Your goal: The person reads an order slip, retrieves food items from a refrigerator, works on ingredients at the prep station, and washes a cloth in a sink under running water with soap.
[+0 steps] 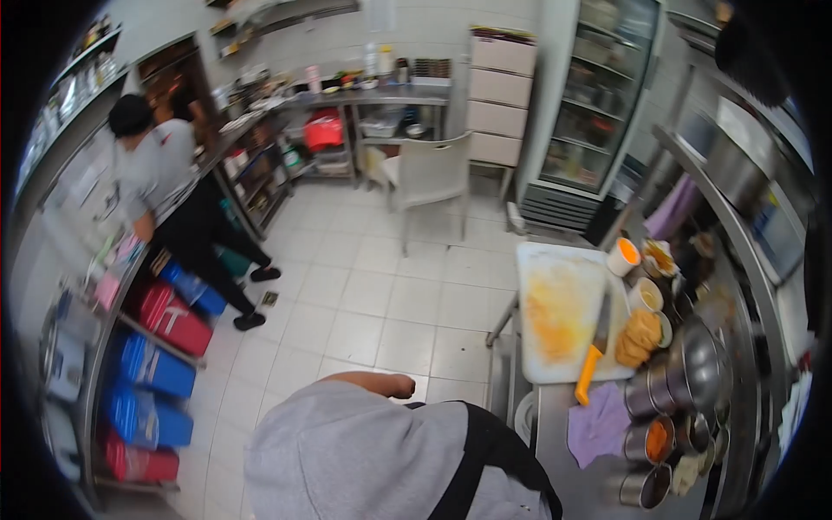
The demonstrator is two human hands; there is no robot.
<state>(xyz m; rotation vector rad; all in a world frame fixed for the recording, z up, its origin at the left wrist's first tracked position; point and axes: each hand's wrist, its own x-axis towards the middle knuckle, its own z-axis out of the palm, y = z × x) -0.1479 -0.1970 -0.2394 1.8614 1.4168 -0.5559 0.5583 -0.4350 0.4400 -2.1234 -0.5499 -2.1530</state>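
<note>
My left hand (pixel 400 386) shows small and blurred at the end of a forearm bent across the front of a grey sleeve. It is over the tiled floor, apart from the work counter, and its fingers cannot be made out. My right hand is out of view. On the counter to the right lies a stained white cutting board (pixel 539 260). A knife with an orange handle (pixel 589 374) rests along its right edge, beside a clear plastic bag with brown contents (pixel 639 338). A purple cloth (pixel 598 425) lies just below the board.
Metal pots (pixel 646 487) and a steel bowl (pixel 698 364) crowd the right counter. A plastic chair (pixel 433 178) stands near the glass-door fridge (pixel 598 95). At the left, a co-worker (pixel 165 173) leans over a counter above blue and red bins (pixel 156 364).
</note>
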